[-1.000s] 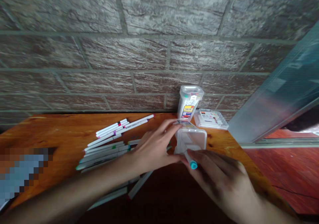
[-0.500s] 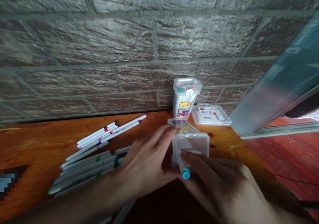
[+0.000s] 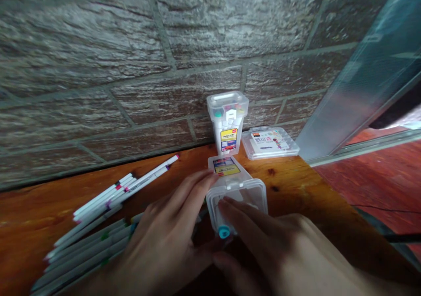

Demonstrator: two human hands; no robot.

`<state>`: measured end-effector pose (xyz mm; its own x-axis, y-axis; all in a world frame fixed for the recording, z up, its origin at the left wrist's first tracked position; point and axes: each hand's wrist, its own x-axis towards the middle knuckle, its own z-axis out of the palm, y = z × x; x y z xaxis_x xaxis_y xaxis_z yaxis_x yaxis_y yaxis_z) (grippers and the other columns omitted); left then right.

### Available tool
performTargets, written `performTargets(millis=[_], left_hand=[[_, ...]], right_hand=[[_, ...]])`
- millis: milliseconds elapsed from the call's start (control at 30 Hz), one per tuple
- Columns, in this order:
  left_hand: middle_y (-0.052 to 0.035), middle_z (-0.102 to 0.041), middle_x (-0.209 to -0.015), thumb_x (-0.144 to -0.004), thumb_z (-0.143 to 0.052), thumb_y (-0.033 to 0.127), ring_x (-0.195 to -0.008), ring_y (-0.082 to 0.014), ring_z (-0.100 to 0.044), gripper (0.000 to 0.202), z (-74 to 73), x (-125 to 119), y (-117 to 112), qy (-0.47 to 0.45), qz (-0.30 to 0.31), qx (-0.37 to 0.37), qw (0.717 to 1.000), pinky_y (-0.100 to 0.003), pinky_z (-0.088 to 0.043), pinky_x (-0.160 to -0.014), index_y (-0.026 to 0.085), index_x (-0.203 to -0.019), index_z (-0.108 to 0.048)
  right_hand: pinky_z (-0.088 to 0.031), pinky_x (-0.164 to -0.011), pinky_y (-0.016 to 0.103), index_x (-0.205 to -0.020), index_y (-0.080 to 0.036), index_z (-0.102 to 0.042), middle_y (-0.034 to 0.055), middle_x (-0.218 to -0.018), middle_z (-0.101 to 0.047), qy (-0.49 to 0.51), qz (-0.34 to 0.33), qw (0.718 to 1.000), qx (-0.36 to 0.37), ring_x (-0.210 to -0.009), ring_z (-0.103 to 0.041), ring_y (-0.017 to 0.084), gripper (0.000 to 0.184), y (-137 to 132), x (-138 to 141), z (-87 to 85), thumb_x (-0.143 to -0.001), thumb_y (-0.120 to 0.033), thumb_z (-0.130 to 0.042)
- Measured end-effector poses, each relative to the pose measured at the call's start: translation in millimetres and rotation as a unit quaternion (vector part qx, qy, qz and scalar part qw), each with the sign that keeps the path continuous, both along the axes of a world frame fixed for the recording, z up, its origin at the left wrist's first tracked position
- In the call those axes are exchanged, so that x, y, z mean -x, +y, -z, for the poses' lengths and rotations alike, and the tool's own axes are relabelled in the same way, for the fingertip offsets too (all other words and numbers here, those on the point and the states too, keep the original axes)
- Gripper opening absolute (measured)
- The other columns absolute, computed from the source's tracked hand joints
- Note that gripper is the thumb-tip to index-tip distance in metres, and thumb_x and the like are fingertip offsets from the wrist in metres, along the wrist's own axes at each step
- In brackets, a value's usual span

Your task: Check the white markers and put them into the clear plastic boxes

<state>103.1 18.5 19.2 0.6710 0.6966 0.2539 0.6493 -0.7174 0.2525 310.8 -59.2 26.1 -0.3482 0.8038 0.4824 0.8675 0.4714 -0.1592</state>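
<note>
A clear plastic marker case (image 3: 259, 190) lies on its side, its mouth facing me and a yellow label on top. My left hand (image 3: 167, 230) braces its left side, fingertips by the label and thumb low near the mouth. Inside the mouth lies a white marker with a turquoise cap (image 3: 224, 231), the cap end toward me. My right hand (image 3: 279, 243) has its fingers over this marker at the opening, and the right thumb sits lower, partly in shadow. Most of the marker's barrel is hidden by the fingers and the case.
A closed case full of markers (image 3: 227, 123) stands upright against the brick wall (image 3: 204, 37). Right of it lies a flat clear box (image 3: 271, 143). Several slim white markers (image 3: 121, 190) and several thicker grey ones (image 3: 88, 247) lie at left. The wooden table (image 3: 289, 186) ends at right.
The turquoise-capped marker has gone deeper into the case, with my right fingers following it. The camera view has shifted and tilted, so the things appear further left.
</note>
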Motion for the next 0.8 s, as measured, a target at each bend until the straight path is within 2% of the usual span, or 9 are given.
performTargets(millis=[67, 167, 400, 533, 667, 800], left_hand=[[-0.0087, -0.055, -0.16, -0.084, -0.073, 0.032, -0.138, -0.0359, -0.062, 0.087, -1.2, 1, 1, 0.014, 0.008, -0.022, 1.0, -0.048, -0.064, -0.098, 0.034, -0.159, -0.029], [-0.0094, -0.057, -0.158, -0.086, -0.072, 0.037, -0.136, -0.0365, -0.064, 0.083, -2.8, 1, 2, 0.022, 0.013, -0.038, 0.999, -0.048, -0.066, -0.095, 0.032, -0.158, -0.031], [-0.0091, -0.059, -0.156, -0.089, -0.072, 0.047, -0.134, -0.0375, -0.065, 0.083, -1.8, 1, 2, 0.015, 0.008, -0.042, 0.999, -0.045, -0.067, -0.09, 0.032, -0.16, -0.032], [-0.0072, -0.057, -0.159, -0.091, -0.071, 0.05, -0.136, -0.037, -0.063, 0.082, 0.6, 3, 1, 0.01, 0.0, -0.04, 0.999, -0.045, -0.066, -0.09, 0.034, -0.161, -0.031], [-0.007, -0.056, -0.16, -0.091, -0.069, 0.055, -0.135, -0.0383, -0.064, 0.084, 2.9, 4, 1, 0.006, 0.001, -0.042, 0.999, -0.047, -0.067, -0.088, 0.036, -0.162, -0.029], [-0.0084, -0.056, -0.159, -0.09, -0.069, 0.051, -0.134, -0.0387, -0.065, 0.086, 2.9, 5, 2, 0.019, 0.002, -0.039, 0.999, -0.047, -0.067, -0.088, 0.035, -0.163, -0.027]], right_hand=[[-0.06, -0.042, 0.038, -0.124, -0.015, -0.073, 0.0056, -0.116, -0.086, -0.008, 0.009, 1.0, 0.001, -0.052, -0.077, 0.022, 0.046, 0, 1, 0.8, -0.088, -0.044, -0.079], [-0.058, -0.04, 0.039, -0.12, -0.016, -0.074, 0.0042, -0.113, -0.086, -0.009, 0.021, 1.0, -0.004, -0.05, -0.075, 0.022, 0.046, 2, 3, 1.2, -0.086, -0.046, -0.08], [-0.049, -0.028, 0.038, -0.111, -0.013, -0.079, 0.0094, -0.115, -0.086, -0.01, -0.001, 1.0, -0.015, -0.04, -0.07, 0.019, 0.046, 10, 3, 1.5, -0.079, -0.047, -0.084], [-0.052, -0.03, 0.037, -0.112, -0.012, -0.079, 0.01, -0.113, -0.086, 0.002, 0.01, 1.0, -0.03, -0.045, -0.075, 0.022, 0.043, 8, 1, 1.5, -0.083, -0.043, -0.082], [-0.055, -0.031, 0.035, -0.12, -0.009, -0.077, 0.0118, -0.114, -0.086, 0.016, -0.014, 1.0, -0.014, -0.046, -0.076, 0.022, 0.044, 5, -3, 2.3, -0.088, -0.04, -0.078], [-0.059, -0.036, 0.035, -0.125, -0.005, -0.075, 0.0153, -0.113, -0.085, 0.036, -0.026, 0.998, -0.035, -0.053, -0.08, 0.024, 0.04, 4, -7, 4.2, -0.102, -0.035, -0.061]])
